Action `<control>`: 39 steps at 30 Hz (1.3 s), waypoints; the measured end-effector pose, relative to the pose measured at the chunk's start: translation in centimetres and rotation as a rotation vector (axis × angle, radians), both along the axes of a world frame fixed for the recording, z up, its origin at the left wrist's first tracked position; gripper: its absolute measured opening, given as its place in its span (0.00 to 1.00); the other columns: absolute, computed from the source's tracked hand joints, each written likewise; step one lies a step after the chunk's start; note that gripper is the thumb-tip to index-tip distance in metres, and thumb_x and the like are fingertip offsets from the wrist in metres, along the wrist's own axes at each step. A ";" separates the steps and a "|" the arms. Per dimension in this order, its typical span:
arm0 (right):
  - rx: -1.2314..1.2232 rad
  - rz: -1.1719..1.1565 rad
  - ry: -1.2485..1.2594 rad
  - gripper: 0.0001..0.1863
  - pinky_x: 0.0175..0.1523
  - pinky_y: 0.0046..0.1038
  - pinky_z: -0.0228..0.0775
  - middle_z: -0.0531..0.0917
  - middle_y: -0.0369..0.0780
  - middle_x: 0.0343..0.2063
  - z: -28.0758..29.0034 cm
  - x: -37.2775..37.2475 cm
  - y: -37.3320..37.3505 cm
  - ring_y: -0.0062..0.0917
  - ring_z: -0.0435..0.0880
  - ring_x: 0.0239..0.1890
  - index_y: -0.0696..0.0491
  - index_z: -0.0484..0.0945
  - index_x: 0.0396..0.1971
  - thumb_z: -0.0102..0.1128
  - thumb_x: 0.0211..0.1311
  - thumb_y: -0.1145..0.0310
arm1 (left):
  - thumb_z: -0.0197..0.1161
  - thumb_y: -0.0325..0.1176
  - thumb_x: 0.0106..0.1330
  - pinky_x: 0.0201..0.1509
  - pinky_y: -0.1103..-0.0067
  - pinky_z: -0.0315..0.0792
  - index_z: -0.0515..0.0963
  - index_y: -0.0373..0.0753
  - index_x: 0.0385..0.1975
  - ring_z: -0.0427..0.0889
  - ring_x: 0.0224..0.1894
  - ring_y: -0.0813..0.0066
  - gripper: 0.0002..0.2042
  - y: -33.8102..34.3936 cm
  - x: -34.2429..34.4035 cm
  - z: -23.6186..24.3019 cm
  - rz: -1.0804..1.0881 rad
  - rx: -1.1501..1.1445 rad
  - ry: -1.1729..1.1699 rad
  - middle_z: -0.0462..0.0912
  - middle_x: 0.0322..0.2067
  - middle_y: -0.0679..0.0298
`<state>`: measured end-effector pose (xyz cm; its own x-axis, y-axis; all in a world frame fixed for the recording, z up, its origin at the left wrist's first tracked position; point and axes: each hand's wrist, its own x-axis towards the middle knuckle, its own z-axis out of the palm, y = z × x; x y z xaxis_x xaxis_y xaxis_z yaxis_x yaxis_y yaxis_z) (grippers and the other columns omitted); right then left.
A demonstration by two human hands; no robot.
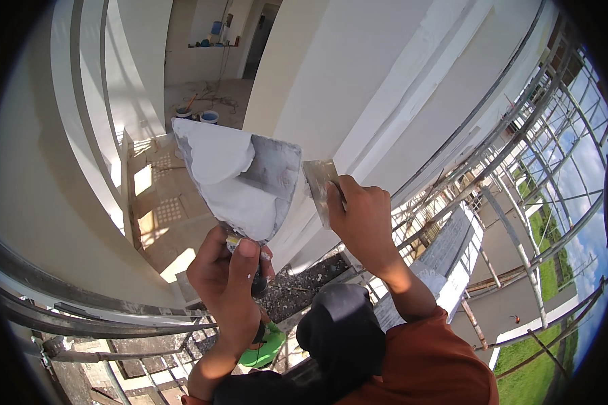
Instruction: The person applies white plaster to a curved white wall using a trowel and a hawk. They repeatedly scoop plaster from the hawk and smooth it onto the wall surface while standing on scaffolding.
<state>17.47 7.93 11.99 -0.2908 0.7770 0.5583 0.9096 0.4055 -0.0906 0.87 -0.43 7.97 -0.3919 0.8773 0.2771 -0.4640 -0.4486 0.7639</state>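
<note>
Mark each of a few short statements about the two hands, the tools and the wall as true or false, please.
1. The left hand holds a wide trowel loaded with white plaster. True.
2. The right hand is empty. False: it holds a small metal scraper.
3. The small metal scraper is near the white wall. True.
4. The wide trowel is clean bare metal. False: white plaster covers most of it.
5. Metal scaffold poles stand on the right, with green grass below. True.
</note>
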 end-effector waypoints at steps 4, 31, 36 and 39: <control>0.140 0.147 0.324 0.13 0.18 0.23 0.54 0.70 0.38 0.06 2.8 1.1 -1.5 0.16 0.65 0.09 0.59 0.74 0.18 0.61 0.61 0.73 | 0.58 0.38 0.68 0.23 0.84 0.62 0.75 0.30 0.36 0.70 0.19 0.81 0.14 0.8 0.4 -0.4 -0.131 -0.049 -0.006 0.73 0.21 0.65; 0.145 -0.015 -0.061 0.15 0.21 0.33 0.59 0.67 0.48 0.08 7.8 1.2 2.2 0.40 0.64 0.10 0.62 0.68 0.13 0.56 0.56 0.72 | 0.64 0.34 0.66 0.25 0.84 0.65 0.77 0.26 0.41 0.71 0.20 0.82 0.14 0.9 -0.5 -0.7 -0.082 0.043 -0.108 0.79 0.22 0.61; 0.096 -0.040 -0.093 0.17 0.22 0.35 0.55 0.64 0.47 0.08 6.8 0.6 3.1 0.36 0.58 0.13 0.64 0.67 0.13 0.57 0.57 0.71 | 0.64 0.35 0.66 0.25 0.84 0.65 0.77 0.27 0.38 0.71 0.20 0.83 0.14 1.1 -1.2 -0.7 -0.083 0.057 -0.158 0.79 0.22 0.62; 0.045 0.015 -0.112 0.15 0.24 0.38 0.58 0.68 0.51 0.11 3.2 1.0 4.2 0.44 0.64 0.14 0.64 0.69 0.15 0.57 0.55 0.72 | 0.64 0.34 0.66 0.25 0.84 0.65 0.77 0.27 0.38 0.71 0.20 0.83 0.14 1.2 -1.3 -1.2 -0.100 0.056 -0.170 0.79 0.22 0.62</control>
